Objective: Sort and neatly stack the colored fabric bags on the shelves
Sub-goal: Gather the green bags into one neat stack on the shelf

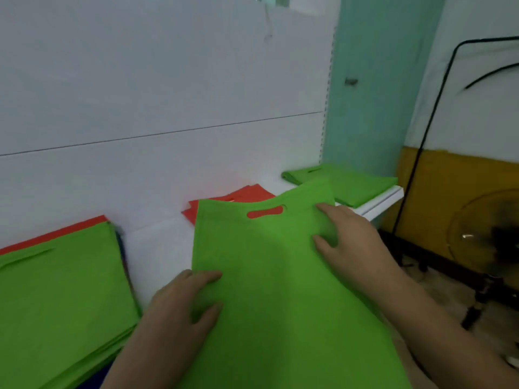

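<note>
left hand [185, 301] and right hand [348, 242] lie flat, fingers extended, on opposite edges of green bag [266, 276], probably to keep it smooth and square; it overlaps red bags [238, 197], with green stack [348, 183] far right on white shelf [384, 200]

A round fan [488, 242] is sitting low at the right by the yellow wall band [460, 175], with a black cable [421, 153] running up the white wall.
</note>
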